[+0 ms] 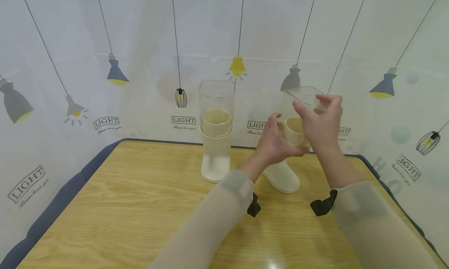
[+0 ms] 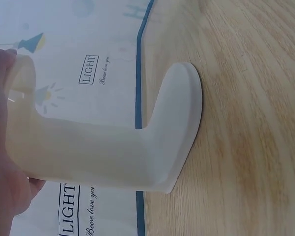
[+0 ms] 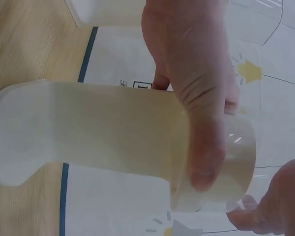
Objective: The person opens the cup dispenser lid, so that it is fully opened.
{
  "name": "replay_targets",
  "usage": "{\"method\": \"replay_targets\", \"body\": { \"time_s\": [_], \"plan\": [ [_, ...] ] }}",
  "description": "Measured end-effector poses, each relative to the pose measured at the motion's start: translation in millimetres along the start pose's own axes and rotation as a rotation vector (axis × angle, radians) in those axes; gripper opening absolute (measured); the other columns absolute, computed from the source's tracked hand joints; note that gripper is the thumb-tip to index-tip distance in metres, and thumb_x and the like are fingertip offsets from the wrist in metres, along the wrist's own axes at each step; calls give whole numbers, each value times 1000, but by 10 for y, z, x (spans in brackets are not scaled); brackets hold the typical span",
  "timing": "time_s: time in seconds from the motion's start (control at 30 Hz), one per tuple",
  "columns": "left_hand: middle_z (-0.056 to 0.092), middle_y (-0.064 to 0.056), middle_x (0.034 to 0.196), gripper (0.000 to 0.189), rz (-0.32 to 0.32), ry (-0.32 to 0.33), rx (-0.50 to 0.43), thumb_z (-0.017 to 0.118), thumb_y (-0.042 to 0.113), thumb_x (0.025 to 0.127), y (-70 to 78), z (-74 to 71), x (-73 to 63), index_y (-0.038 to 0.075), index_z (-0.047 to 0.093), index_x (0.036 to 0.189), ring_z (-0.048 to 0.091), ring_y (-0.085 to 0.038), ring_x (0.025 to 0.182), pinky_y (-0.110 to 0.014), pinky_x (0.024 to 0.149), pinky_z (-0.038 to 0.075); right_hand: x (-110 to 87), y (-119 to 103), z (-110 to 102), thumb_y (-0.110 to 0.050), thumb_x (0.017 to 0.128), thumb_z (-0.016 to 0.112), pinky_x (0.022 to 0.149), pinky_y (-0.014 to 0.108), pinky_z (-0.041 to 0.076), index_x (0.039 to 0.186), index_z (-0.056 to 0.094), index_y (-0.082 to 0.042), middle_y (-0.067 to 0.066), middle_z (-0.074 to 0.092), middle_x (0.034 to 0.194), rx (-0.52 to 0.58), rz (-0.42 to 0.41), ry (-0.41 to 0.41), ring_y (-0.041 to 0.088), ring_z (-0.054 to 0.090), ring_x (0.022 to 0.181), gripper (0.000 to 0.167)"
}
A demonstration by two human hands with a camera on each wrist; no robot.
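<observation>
A cream boot-shaped stand stands on the table with its foot toward me. My left hand grips the stand's flared top, its thumb laid across the front in the right wrist view. A wide cream ring rises inside that top. Above it is a clear plastic container, whose wall my right hand pinches near the upper rim between thumb and fingers. The left wrist view shows the stand's side and foot down on the wood, with part of my left hand at the top.
To the left stands a matching boot-shaped stand with a clear container upright on it and a cream ring inside. The wooden table has a dark blue edge. Behind hangs a white curtain printed with lamps.
</observation>
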State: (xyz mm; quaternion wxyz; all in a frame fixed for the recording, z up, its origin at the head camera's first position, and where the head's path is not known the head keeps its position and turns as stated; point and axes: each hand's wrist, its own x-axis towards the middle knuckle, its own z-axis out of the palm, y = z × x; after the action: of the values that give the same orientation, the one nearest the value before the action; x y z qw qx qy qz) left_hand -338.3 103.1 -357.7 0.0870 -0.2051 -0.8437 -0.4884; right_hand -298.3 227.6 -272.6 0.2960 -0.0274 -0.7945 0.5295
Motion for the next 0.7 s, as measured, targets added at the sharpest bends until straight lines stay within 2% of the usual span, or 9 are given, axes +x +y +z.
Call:
{"method": "replay_targets", "body": {
  "time_s": [0.07,0.13,0.3,0.5,0.6,0.7],
  "plan": [
    [48,-6,154,131,-8,2,0,103,54,70,-6,-8,2,26,19,167,61,-17,124,-30,99,58,7,-23,4,-60,92,82,114,47,49,142,41,-23,6,39,165,20,33,-7,26,50,144,74],
    [48,-6,154,132,-10,-4,-2,103,54,70,-10,-19,4,26,18,168,61,-17,124,-30,99,58,-3,-42,9,-59,93,81,113,48,49,143,42,-23,7,38,165,4,31,-15,26,49,144,74],
    [48,-5,154,133,-4,-6,-2,103,54,71,-6,-48,9,25,16,169,60,-17,125,-31,101,57,-17,-77,-13,-57,92,82,116,52,48,147,42,-14,16,38,162,-64,-62,-42,32,52,141,80],
    [49,-5,153,132,-9,-8,-14,103,51,71,-6,-54,-3,26,17,169,60,-16,125,-31,100,57,15,-101,-86,-66,93,77,118,61,48,158,46,-22,16,32,173,-75,13,-87,38,51,149,85],
    [50,-5,153,134,-4,-18,-6,103,52,71,-9,-55,-12,25,16,169,61,-17,126,-32,102,57,-19,-120,-107,-64,93,79,119,62,49,159,49,-15,22,34,167,-137,-29,-113,42,53,147,87],
    [51,-5,152,134,-2,-21,1,103,51,72,-15,-63,-16,23,16,170,61,-18,126,-33,104,57,-31,-142,-166,-58,94,81,119,64,48,160,47,-11,27,34,165,-201,-88,-176,47,54,146,88]
  ]
}}
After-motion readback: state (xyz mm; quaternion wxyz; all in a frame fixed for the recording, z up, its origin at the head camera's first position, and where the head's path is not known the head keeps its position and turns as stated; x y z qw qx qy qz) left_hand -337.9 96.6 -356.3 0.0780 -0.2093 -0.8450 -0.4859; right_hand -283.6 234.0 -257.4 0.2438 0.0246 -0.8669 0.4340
